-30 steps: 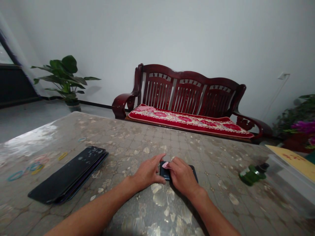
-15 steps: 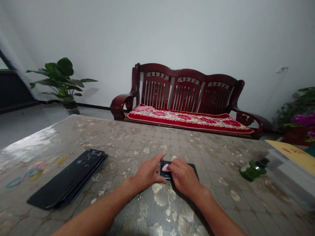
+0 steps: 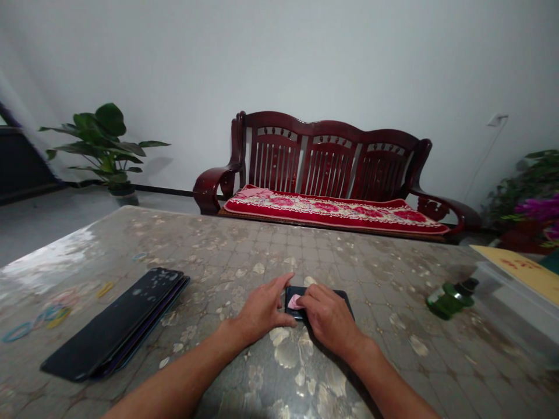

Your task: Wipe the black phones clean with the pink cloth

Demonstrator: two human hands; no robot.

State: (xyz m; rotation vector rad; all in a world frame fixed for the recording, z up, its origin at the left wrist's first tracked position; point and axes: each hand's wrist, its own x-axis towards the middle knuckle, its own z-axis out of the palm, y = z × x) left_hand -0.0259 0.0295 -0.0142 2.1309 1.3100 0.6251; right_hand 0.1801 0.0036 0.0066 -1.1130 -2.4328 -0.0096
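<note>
A small dark phone [image 3: 345, 298] lies flat on the patterned table [image 3: 244, 250] in front of me. My left hand [image 3: 262, 308] rests at its left end, thumb and forefinger pinching the phone's edge. My right hand [image 3: 327, 320] lies on top of the phone, its fingers pressing a small pink cloth [image 3: 294, 301] against the screen. Most of the phone is hidden under my right hand.
A stack of dark flat phones [image 3: 117, 320] lies at the left. Coloured rubber bands [image 3: 48, 314] are scattered near the left edge. A green bottle [image 3: 449, 298] lies on its side at the right, beside a clear box [image 3: 515, 302]. A wooden bench [image 3: 327, 174] stands beyond the table.
Both hands stay on the phone with the pink cloth. The view has shifted slightly to the right and down.
</note>
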